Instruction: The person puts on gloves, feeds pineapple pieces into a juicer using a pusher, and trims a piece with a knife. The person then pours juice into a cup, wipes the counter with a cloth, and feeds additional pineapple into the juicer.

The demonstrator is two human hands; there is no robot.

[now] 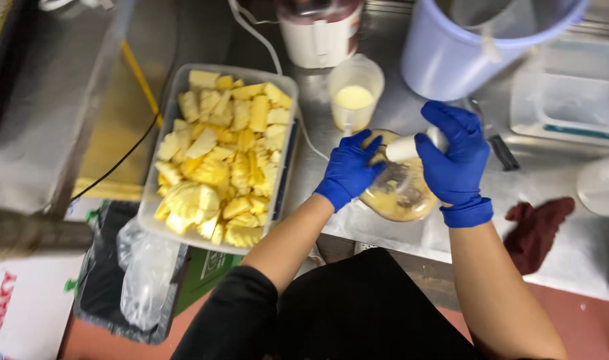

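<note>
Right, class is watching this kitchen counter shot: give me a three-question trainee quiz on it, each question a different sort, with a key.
1. True or false: the tray of pineapple chunks lies on the person's right.
2. Multiple choice: the right hand grips
A. a knife
B. a white handle going into the jar
C. the red cloth
3. Short answer: what is in the small clear cup behind the jar?

Key
1. False: it lies on the left, beside the left hand.
2. B. The left hand steadies the jar of yellow pulp.
3. A pale yellow liquid, filling the lower part of the cup.
</note>
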